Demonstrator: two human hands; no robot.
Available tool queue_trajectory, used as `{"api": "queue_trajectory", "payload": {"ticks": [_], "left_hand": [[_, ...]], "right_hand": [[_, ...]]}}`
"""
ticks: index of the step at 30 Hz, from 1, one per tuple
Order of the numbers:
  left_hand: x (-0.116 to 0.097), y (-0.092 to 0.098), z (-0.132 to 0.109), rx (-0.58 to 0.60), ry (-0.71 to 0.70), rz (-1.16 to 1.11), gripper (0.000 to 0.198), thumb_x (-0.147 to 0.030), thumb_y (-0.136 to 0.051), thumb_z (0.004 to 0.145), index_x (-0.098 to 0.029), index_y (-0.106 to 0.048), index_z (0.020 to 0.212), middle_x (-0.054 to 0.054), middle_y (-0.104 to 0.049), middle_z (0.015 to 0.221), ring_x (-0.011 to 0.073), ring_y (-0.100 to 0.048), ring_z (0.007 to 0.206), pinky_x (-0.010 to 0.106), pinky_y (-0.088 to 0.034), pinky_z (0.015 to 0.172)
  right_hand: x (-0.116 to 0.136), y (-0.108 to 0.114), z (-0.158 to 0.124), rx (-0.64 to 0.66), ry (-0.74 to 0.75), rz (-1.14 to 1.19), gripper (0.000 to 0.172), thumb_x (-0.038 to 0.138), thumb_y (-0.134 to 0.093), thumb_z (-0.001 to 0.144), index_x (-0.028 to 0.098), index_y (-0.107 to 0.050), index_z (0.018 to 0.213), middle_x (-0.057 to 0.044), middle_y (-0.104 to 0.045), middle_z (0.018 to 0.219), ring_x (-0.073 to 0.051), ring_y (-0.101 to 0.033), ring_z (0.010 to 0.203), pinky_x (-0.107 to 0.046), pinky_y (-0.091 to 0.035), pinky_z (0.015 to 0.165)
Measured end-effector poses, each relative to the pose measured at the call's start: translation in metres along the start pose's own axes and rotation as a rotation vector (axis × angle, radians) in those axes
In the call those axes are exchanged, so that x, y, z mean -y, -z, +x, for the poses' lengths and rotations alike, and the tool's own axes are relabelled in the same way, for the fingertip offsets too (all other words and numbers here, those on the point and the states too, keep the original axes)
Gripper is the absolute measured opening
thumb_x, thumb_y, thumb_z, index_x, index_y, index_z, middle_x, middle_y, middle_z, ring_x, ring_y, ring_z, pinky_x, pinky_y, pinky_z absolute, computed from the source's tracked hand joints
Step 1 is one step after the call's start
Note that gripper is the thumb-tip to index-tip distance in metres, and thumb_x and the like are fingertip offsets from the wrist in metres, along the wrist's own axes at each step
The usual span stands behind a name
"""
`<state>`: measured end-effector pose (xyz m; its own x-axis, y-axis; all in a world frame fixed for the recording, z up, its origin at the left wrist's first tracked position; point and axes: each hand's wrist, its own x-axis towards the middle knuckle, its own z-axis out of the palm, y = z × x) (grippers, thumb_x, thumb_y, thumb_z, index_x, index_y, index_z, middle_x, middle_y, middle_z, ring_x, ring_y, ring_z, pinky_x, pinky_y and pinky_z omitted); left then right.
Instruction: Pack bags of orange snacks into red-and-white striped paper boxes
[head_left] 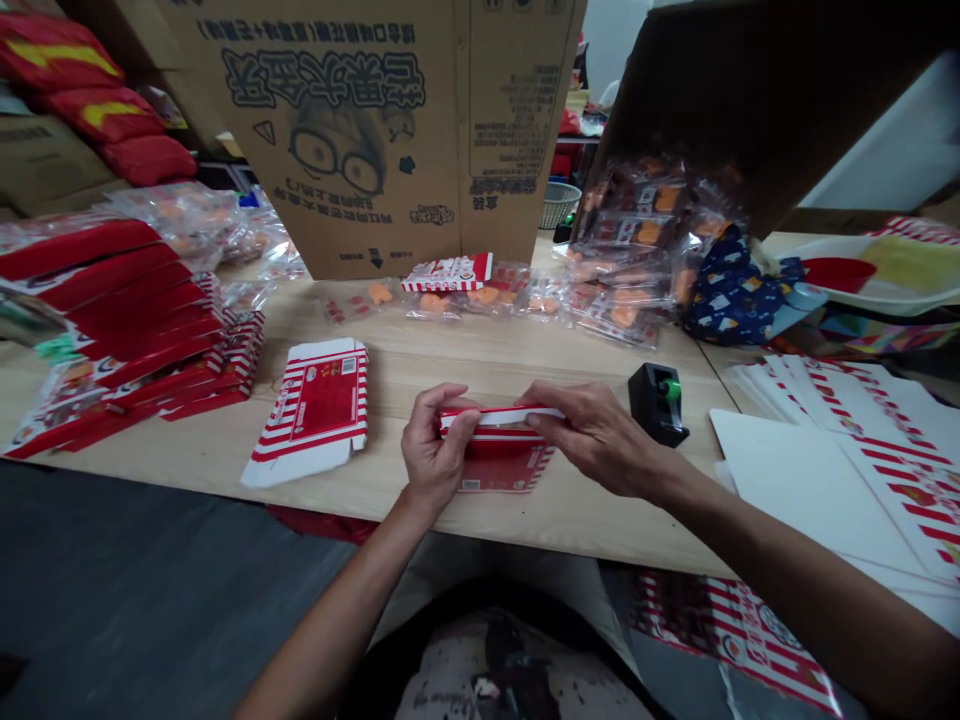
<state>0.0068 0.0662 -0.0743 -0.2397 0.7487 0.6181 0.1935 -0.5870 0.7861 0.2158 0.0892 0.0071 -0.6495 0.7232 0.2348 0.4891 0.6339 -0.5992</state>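
Between my two hands, near the table's front edge, is a red and white striped carton [501, 462], with its narrow top edge toward me. My left hand [436, 445] grips the carton's left end, thumb on the near side. At the right end of that top edge, my right hand [589, 432] pinches the carton between thumb and fingers. What lies inside the carton is hidden. To the left, a flattened carton [328, 398] of the same print rests on the table. Just right of my right hand stands a black tape dispenser [658, 403] with a green core.
Red cartons [142, 310] are stacked at the left. A big cardboard box [360, 130] stands at the back, with clear-wrapped orange sweets [630, 260] beside it. Flat white and striped card sheets [810, 480] cover the right side. A striped carton [448, 272] lies before the box.
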Motion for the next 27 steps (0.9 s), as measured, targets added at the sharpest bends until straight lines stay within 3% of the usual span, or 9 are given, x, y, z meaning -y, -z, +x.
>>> {"api": "queue_trajectory", "payload": {"ticks": [4,7,9,14,19,23,27], "left_hand": [[-0.004,0.003,0.002,0.128,-0.091,-0.018,0.019,-0.024,-0.064,0.093,-0.021,-0.066,0.112,0.005,-0.072,0.099,0.017,-0.068,0.09,0.03,-0.053,0.082],[-0.007,0.004,0.006,0.173,-0.137,-0.061,0.015,-0.019,-0.062,0.093,-0.021,-0.067,0.107,0.005,-0.07,0.099,0.0178,-0.066,0.093,0.032,-0.052,0.083],[-0.008,0.005,0.008,0.198,-0.119,-0.071,0.013,-0.017,-0.061,0.094,-0.021,-0.068,0.104,0.006,-0.07,0.1,0.0184,-0.066,0.094,0.033,-0.052,0.085],[-0.007,0.016,0.017,0.309,-0.097,-0.073,0.01,-0.021,-0.061,0.095,-0.02,-0.068,0.101,0.011,-0.072,0.103,0.0216,-0.069,0.096,0.036,-0.054,0.083],[-0.003,0.033,0.033,0.523,-0.272,0.048,0.009,-0.018,-0.064,0.093,-0.019,-0.071,0.1,0.012,-0.074,0.108,0.0208,-0.071,0.096,0.034,-0.058,0.079],[-0.005,0.043,0.042,0.571,-0.402,0.152,0.015,-0.015,-0.074,0.086,-0.02,-0.073,0.101,0.01,-0.076,0.108,0.02,-0.074,0.096,0.03,-0.06,0.077],[-0.007,0.051,0.035,0.612,-0.413,0.186,0.026,-0.02,-0.079,0.084,-0.023,-0.072,0.108,0.009,-0.077,0.111,0.0221,-0.076,0.097,0.03,-0.062,0.075]], "right_hand": [[0.001,-0.011,-0.007,-0.117,0.112,-0.14,0.022,0.016,-0.043,0.101,0.016,-0.065,0.099,-0.006,-0.066,0.085,-0.018,-0.059,0.076,-0.032,-0.046,0.071],[-0.009,-0.02,-0.015,-0.181,0.212,-0.08,0.033,0.014,-0.042,0.101,0.017,-0.058,0.13,-0.013,-0.068,0.114,-0.022,-0.064,0.101,-0.037,-0.053,0.085],[-0.019,-0.025,-0.021,-0.236,0.241,-0.014,0.043,0.013,-0.045,0.1,0.021,-0.048,0.142,-0.013,-0.066,0.121,-0.022,-0.064,0.108,-0.039,-0.055,0.09],[-0.038,-0.025,-0.029,-0.306,0.359,-0.083,0.041,0.011,-0.048,0.097,0.021,-0.052,0.137,-0.014,-0.067,0.122,-0.023,-0.067,0.111,-0.041,-0.06,0.09],[-0.04,-0.015,-0.029,-0.224,0.444,-0.3,0.044,0.006,-0.046,0.095,0.018,-0.051,0.137,-0.018,-0.065,0.129,-0.025,-0.066,0.116,-0.043,-0.062,0.089],[-0.038,-0.019,-0.03,-0.291,0.435,-0.132,0.035,0.009,-0.049,0.096,0.018,-0.056,0.128,-0.014,-0.068,0.116,-0.021,-0.067,0.106,-0.036,-0.062,0.084],[-0.033,-0.031,-0.036,-0.383,0.386,-0.019,0.031,0.009,-0.047,0.096,0.02,-0.057,0.123,-0.011,-0.068,0.111,-0.019,-0.066,0.105,-0.034,-0.059,0.085]]}}
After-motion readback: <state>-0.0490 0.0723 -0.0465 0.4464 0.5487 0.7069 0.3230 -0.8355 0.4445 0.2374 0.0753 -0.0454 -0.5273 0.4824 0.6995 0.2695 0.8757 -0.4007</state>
